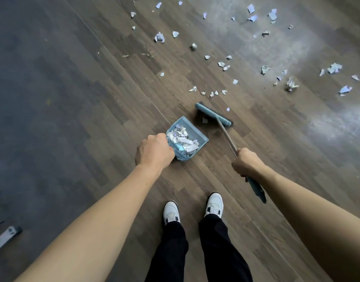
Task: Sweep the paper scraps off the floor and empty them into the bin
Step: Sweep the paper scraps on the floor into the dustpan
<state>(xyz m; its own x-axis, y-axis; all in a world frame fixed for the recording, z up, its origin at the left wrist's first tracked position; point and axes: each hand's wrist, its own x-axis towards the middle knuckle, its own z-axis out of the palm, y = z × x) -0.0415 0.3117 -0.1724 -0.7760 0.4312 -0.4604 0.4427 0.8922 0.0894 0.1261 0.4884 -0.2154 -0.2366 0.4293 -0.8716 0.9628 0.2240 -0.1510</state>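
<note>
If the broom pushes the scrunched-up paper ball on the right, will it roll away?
Probably it tumbles: the paper ball looks crumpled and lumpy, not round. It likely weighs very little, so the broom could flick it easily.

Under you lies a dark wood-plank floor (73,98), shaded on one side and bright on the other.

You look down on brown boards with staggered ends, running slantwise across your view; a thin straight seam (134,82) cuts through them from the upper left towards the lower right. To your left the floor falls into deep shade. To your upper right a pale, hazy glare (297,47) washes over the boards. At the lower left edge a grey metal bar (4,239) pokes in, its nature unclear.
</note>
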